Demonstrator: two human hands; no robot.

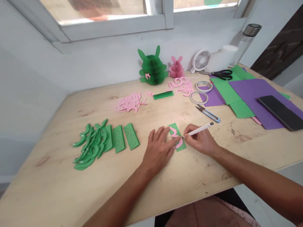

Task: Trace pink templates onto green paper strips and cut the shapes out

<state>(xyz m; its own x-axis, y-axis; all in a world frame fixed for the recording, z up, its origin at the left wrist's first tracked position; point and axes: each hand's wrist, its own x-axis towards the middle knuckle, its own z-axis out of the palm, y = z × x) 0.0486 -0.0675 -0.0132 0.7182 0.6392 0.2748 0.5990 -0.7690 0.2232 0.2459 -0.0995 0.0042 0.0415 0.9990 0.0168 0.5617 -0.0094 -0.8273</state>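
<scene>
My left hand [159, 148] lies open on the table, fingers spread. Its fingertips press a curved pink paper cutout [179, 142] flat onto a small green paper rectangle [181, 147]. Closed round a white pen [200, 129], my right hand [201, 138] rests just right of that rectangle. The pen tip meets the right edge of the pink shape. Left of my left hand lie green paper rectangles [131, 136] with curved outlines drawn on them. Beside these is a heap of curved green cutouts [91, 145].
Pink cutouts [129, 103] lie further back. Green [153, 70] and pink [176, 68] honeycomb paper figures stand by the wall, near a small fan [201, 60]. To the right are tape rolls [199, 98], thread snips [208, 113], black scissors [222, 74], purple paper [248, 88] and a phone [280, 112].
</scene>
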